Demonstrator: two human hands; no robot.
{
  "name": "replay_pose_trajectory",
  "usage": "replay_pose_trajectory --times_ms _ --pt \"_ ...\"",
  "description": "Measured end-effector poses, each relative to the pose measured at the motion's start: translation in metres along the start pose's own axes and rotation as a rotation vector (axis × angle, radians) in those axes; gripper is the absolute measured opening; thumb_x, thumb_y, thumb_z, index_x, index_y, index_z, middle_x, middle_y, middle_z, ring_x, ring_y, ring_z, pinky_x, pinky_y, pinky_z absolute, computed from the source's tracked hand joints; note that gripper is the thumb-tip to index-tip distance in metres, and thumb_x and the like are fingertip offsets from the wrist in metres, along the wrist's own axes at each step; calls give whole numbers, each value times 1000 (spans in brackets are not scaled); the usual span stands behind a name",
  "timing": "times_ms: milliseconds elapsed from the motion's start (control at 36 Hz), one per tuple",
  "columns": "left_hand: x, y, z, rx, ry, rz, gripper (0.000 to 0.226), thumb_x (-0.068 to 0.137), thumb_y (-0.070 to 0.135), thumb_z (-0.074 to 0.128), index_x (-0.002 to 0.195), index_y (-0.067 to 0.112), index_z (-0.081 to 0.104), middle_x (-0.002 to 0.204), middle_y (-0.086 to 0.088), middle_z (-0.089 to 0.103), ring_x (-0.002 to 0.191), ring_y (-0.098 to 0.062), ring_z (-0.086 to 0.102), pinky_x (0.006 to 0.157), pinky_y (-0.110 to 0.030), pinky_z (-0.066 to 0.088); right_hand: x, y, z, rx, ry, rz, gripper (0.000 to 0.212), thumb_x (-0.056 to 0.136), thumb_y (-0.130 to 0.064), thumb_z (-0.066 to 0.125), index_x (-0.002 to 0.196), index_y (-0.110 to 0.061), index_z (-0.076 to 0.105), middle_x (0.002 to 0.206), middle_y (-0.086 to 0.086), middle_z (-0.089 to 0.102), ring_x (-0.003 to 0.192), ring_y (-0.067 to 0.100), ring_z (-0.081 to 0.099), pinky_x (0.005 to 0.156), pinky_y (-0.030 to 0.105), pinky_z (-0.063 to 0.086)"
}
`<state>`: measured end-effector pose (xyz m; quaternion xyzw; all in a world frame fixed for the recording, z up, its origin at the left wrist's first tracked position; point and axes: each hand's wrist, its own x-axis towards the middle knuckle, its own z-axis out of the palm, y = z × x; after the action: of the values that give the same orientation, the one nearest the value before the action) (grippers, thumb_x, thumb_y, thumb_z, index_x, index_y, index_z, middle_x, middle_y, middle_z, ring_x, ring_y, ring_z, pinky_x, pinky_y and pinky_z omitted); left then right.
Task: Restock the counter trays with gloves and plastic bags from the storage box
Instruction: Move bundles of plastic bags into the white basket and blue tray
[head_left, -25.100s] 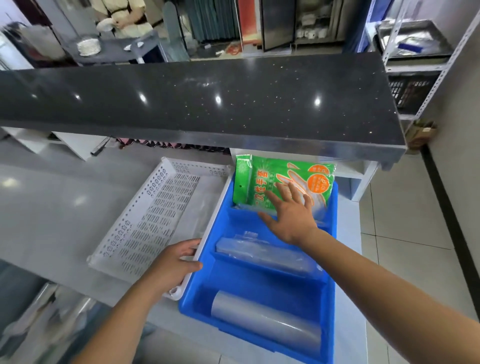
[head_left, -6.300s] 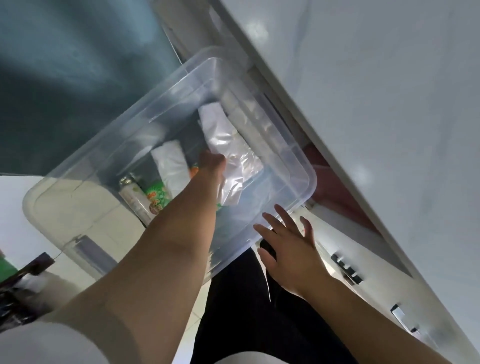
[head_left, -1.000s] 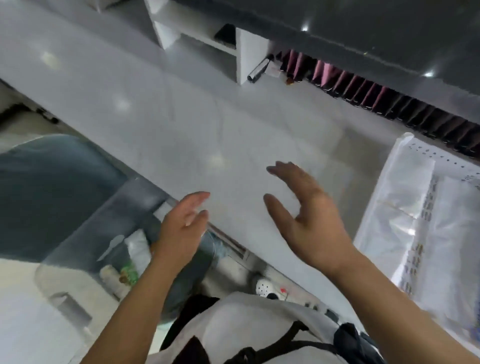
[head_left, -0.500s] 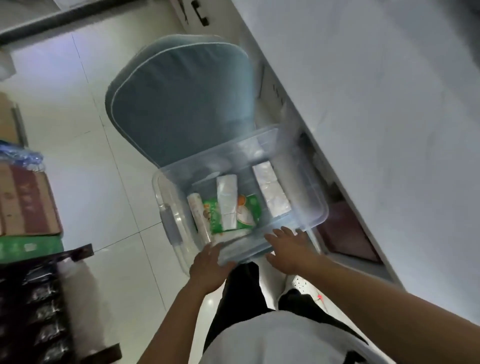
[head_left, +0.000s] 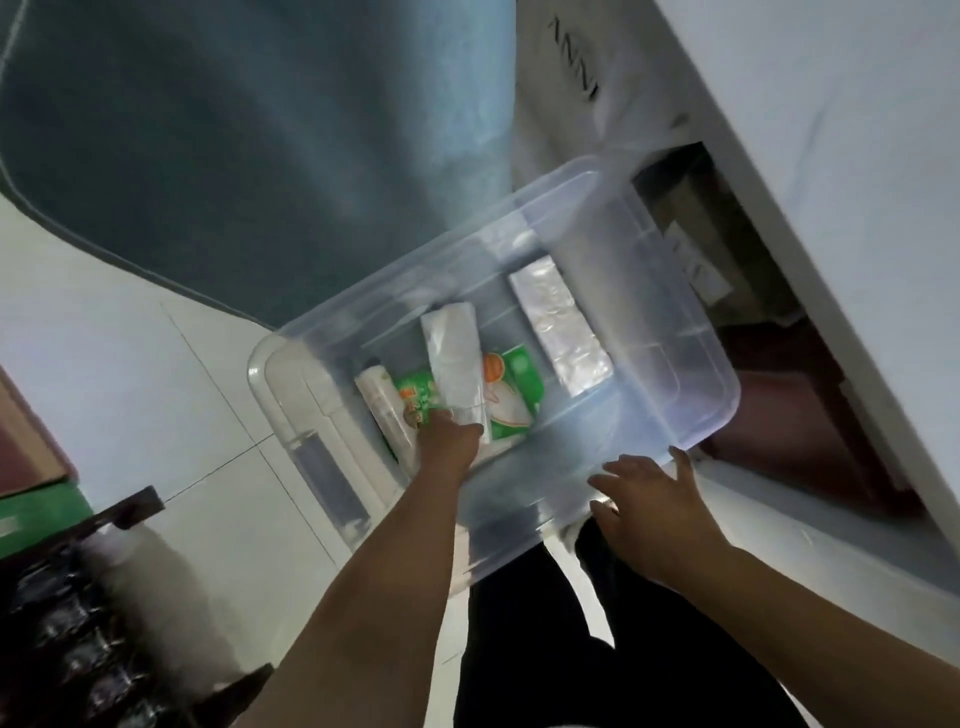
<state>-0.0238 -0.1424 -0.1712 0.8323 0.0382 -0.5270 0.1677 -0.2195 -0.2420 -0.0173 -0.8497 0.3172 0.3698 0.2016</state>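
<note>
Now the left hand (head_left: 448, 434) is down inside the clear box (head_left: 691, 332), and its fingers seem to close on the near end of a white pack (head_left: 451, 364) of folded plastic. The fingertips are hidden behind the hand, so I cannot tell how firm this grip is. The right hand (head_left: 649, 499) is released, with fingers spread, and it rests against the near rim of the box, holding nothing.

Under the pack, just past the left hand, lies a green glove packet (head_left: 511, 395). A roll (head_left: 384, 410) of bags lies touching it on the left side. A silver-looking pack (head_left: 558, 327) lies apart, farther away and to the right. The box stands on the floor, between a grey cushion (head_left: 249, 135) and the cabinet under the tabletop (head_left: 852, 130).

To do this step well, I think the left hand should take the white pack with the thumb on one face and the fingers on the other, near its middle if possible, because a soft pack held only by its end will bend and may slip. It should lift straight up until the pack is over the rim, so it does not drag the green packet along. The right hand should press the rim to keep the light box from sliding. The counter trays are not in view; the pack must be carried up there after.
</note>
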Motion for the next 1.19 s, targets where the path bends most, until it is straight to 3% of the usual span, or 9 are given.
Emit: replay_pose_trajectory --times_ms 139,278,472,639,694,750,861,1000,1194 --pt "30 15 16 185 222 -42 78 82 41 67 141 1 35 141 -25 43 128 -40 45 106 -41 41 4 -10 -5 12 -58 66 37 94 -45 40 124 -31 55 131 -9 57 135 12 41 114 61 3" --pt "37 34 27 21 342 -46 92 76 22 78 151 13 26 141 -24 46 129 -42 43 104 -47 39 15 -22 -20 -60 -131 90 37 94 -47 38 120 -29 57 120 -3 62 122 21 54 113 60 10" --pt "48 33 22 -124 204 -63 64 79 14 77 136 4 48 136 -20 57 121 -39 57 101 -45 49 62 -18 -41 117 -105 173 42 91 -48 43 125 -25 55 115 4 67 105 29 62 88 36 42" --pt "36 21 8 -291 135 29 38 82 6 71 119 10 63 105 -4 66 96 -27 61 68 -25 47 137 -10 -32 396 52 327 45 87 -39 55 129 -24 54 128 6 62 114 31 59 82 32 41" --pt "30 14 2 -395 79 -2 41 81 0 70 120 9 62 99 -2 62 92 -26 61 67 -26 50 164 -9 -27 497 70 387 46 84 -33 59 129 -22 55 130 6 62 116 30 58 79 30 38" --pt "25 6 -2 -500 -1 -46 45 80 -4 70 121 11 61 113 -11 66 97 -30 64 76 -37 58 188 -8 -21 540 81 409 50 83 -30 62 131 -18 53 133 9 60 120 31 57 82 30 41" --pt "8 -8 -11 -675 -86 -105 44 80 -5 70 120 13 62 116 -17 67 95 -29 65 76 -38 56 229 -15 -8 490 94 422 56 87 -27 61 139 -12 43 138 15 50 127 35 49 97 38 44" --pt "-13 -19 -18 -858 -87 -87 34 81 -5 70 101 22 65 95 -1 71 85 -19 66 74 -34 54 274 -22 9 383 192 461 65 93 -27 57 149 -16 25 148 12 37 132 35 42 104 46 38" --pt "-29 -27 -26 -982 -120 -33 40 83 -5 69 111 21 64 78 19 76 71 -1 73 62 -26 58 304 -26 22 284 378 623 57 90 -19 58 141 -15 32 139 14 41 123 35 47 91 44 46"
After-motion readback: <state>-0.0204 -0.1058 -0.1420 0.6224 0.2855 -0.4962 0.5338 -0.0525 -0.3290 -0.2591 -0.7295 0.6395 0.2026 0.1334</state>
